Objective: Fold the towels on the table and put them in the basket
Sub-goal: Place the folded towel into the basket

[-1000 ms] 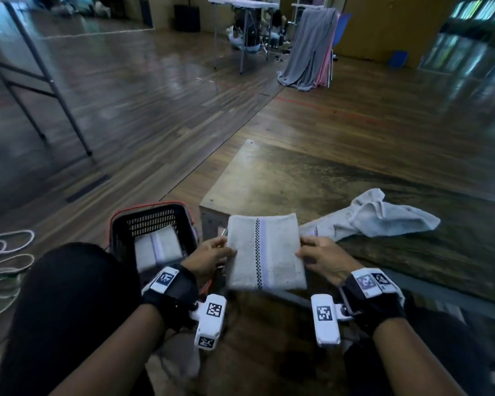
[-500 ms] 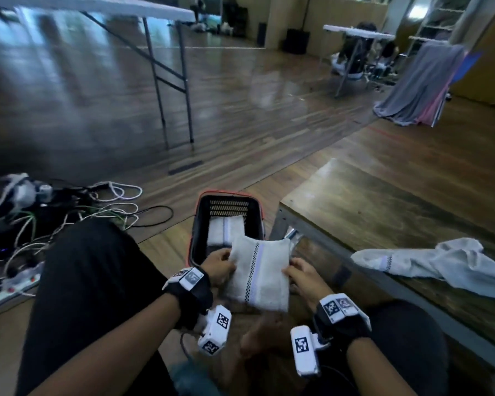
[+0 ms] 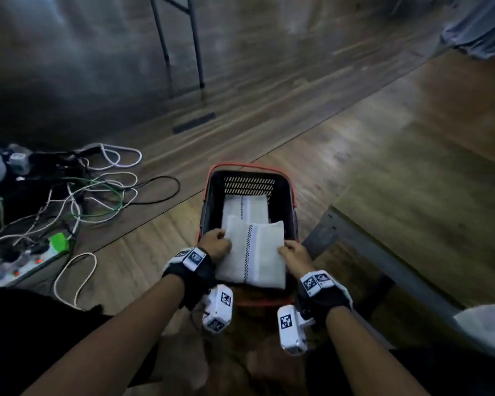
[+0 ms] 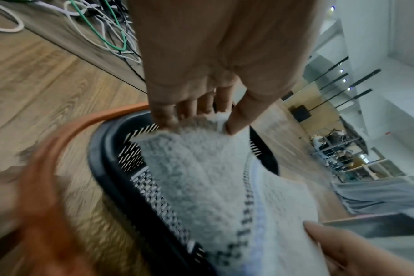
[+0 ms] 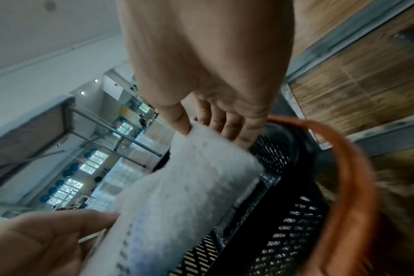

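My left hand pinches the folded towel's left edge | right hand pinches its right edge | towel over the basket, hiding part of another towel | table blurred.

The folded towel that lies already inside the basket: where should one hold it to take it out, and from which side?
Judging by its pose, from above. The folded towel in the basket lies flat at the far end, and the basket walls close off its sides. Its near part is covered by the held towel, which the left hand and right hand pinch. Gripping its two short side edges, like that, should keep the fold.
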`<state>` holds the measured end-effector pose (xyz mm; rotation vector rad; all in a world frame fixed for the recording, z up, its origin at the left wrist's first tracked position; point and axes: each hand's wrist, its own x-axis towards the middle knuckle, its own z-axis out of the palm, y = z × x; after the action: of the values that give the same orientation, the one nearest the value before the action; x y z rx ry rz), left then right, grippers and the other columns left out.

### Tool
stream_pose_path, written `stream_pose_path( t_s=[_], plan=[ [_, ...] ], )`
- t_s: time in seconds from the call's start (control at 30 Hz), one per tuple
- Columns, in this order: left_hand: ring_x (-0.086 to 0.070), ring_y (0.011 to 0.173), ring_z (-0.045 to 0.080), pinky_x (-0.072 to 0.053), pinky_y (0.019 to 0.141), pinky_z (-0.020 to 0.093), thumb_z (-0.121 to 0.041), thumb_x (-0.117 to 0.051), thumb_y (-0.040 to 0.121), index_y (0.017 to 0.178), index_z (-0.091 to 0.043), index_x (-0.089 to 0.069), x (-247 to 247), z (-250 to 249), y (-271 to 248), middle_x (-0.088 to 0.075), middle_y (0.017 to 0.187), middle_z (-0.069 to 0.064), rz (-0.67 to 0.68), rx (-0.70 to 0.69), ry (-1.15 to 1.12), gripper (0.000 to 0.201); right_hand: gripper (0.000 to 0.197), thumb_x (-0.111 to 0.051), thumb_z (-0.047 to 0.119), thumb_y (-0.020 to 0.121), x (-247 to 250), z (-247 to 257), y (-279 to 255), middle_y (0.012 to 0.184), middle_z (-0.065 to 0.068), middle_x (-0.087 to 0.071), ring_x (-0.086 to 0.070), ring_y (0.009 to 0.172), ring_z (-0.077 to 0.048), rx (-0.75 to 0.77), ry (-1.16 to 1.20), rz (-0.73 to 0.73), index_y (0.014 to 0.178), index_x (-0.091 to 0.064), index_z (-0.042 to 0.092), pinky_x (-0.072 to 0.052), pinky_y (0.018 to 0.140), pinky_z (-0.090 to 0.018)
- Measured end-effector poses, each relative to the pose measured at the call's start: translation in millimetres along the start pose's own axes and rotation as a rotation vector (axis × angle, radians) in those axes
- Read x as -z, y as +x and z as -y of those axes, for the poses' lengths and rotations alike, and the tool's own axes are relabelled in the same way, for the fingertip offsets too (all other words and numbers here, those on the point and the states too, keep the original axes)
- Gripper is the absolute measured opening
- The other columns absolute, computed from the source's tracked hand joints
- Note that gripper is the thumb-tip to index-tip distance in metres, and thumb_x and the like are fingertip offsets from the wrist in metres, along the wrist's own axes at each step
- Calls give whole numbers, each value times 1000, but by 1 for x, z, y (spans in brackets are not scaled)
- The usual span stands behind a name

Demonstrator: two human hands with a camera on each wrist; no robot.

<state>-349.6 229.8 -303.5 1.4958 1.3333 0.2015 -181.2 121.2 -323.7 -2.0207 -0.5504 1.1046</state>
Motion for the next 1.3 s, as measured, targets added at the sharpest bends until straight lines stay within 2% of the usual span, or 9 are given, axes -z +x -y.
stream_pose_path(
  t_s=[0.1, 0.23, 0.33, 0.5, 0.8, 1.0, 1.1, 1.2, 1.3],
  plan=[
    [-60, 99, 28, -46, 83, 27, -9, -52, 82, 104, -3, -65, -9, 10, 53, -65, 107, 14, 30, 108, 138, 26, 24, -52, 9, 88, -14, -7, 50, 108, -17, -66, -58, 93, -24, -24, -58, -20, 106, -66, 3, -41, 77, -28],
    [-57, 108, 33, -45, 91, 32, -11, -48, 83, 114, -4, -60, -24, 15, 118, -61, 119, 17, -28, 160, 187, 33, 30, -47, 5, 88, -31, -3, 116, 103, -13, -62, -51, 89, -18, -21, -46, -46, 114, -61, -1, -32, 65, -20],
    [-56, 109, 31, -42, 87, 27, -11, -48, 84, 120, -8, -55, -32, 12, 161, -61, 120, 14, -155, 123, 118, 37, 33, -45, 4, 89, -40, 10, 158, 115, -17, -62, -50, 91, -17, 26, -2, -98, 118, -58, 0, -34, 60, -18],
    [-59, 96, 28, -30, 61, 14, -5, -48, 85, 110, -5, -57, -40, 11, 208, -65, 104, 13, -291, -16, 49, 26, 34, -45, -1, 89, -51, 18, 203, 115, -20, -62, -50, 87, -15, 94, 103, -209, 121, -56, -4, -36, 50, 0],
    [-56, 108, 30, -35, 76, 23, 0, -46, 85, 115, -4, -51, -49, 28, 225, -60, 117, 15, -247, 139, 98, 31, 34, -48, 7, 89, -67, 2, 217, 107, -16, -64, -52, 76, -13, 54, 73, -288, 122, -56, 1, -32, 43, -3],
    [-48, 119, 35, -40, 94, 33, 4, -46, 85, 126, 5, -42, -49, 27, 212, -48, 130, 22, -234, 142, 149, 41, 37, -47, 10, 90, -70, 1, 209, 117, -17, -60, -57, 101, -26, 18, -7, -264, 126, -51, 2, -38, 68, -17],
    [-31, 134, 32, -28, 109, 34, 1, -43, 87, 142, -1, -22, -56, 30, 209, -22, 150, 18, -260, -44, 282, 59, 53, -48, 16, 88, -77, 2, 202, 141, -14, -38, -39, 127, -29, 186, -284, -369, 139, -35, 8, -35, 99, -35],
    [-15, 143, 30, -23, 114, 39, -13, -43, 93, 147, -11, -12, -60, 39, 218, -3, 158, 8, -281, -232, 440, 63, 58, -46, 22, 87, -89, -2, 202, 153, -9, -24, -21, 140, -25, 478, -681, -398, 142, -29, 13, -25, 108, -42],
    [-8, 145, 29, -22, 115, 44, -29, -32, 97, 148, -16, -6, -71, 55, 230, -2, 158, 4, -265, -264, 591, 59, 60, -34, 31, 94, -96, -27, 215, 159, -6, -4, -5, 146, -21, 455, -912, -305, 148, -16, 14, -19, 114, -45]
  ],
)
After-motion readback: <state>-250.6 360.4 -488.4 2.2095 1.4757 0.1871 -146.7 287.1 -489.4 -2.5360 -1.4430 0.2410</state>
